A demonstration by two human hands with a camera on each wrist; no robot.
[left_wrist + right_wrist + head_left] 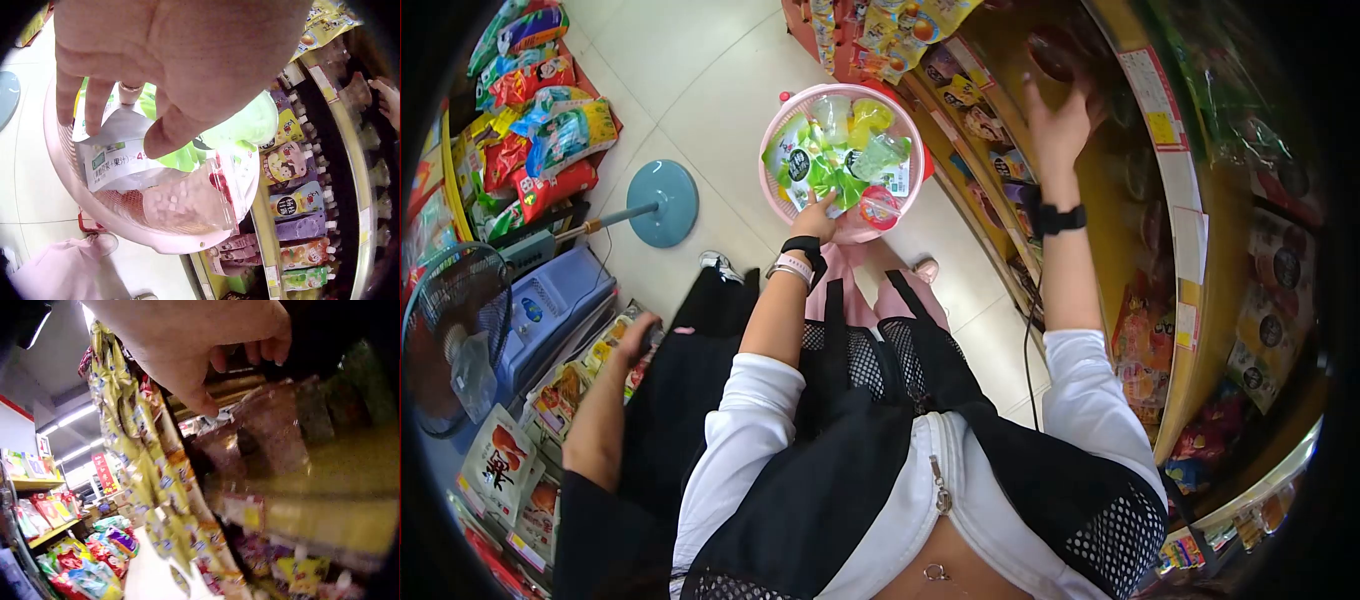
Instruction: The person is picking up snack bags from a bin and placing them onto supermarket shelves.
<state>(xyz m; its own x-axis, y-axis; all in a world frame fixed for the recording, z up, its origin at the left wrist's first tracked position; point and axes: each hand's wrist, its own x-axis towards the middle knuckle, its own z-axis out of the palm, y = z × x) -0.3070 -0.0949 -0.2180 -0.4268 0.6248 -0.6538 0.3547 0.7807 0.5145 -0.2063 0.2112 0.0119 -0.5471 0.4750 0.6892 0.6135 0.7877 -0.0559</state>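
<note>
Our left hand (817,222) is down over the pink basket (156,242), back upward, fingers slack and spread across a green-and-white pack (795,160), thumb standing apart. Our right hand (1062,130) is at the far right, arm extended, thumb and fingers apart at a dark reddish pack (1055,52) on the shelf (356,156); whether they touch it, we cannot tell. And there's that green-and-white pack, bright and crinkled, inside the basket beside a pale-green container (244,127) and a clear pouch (181,200). On white film under our fingers we read 果汁 and a red 4! Right of the basket, spouted pouches (300,228) line up, one showing 杨枝. Colourful bags (565,140) fill the far left.
</note>
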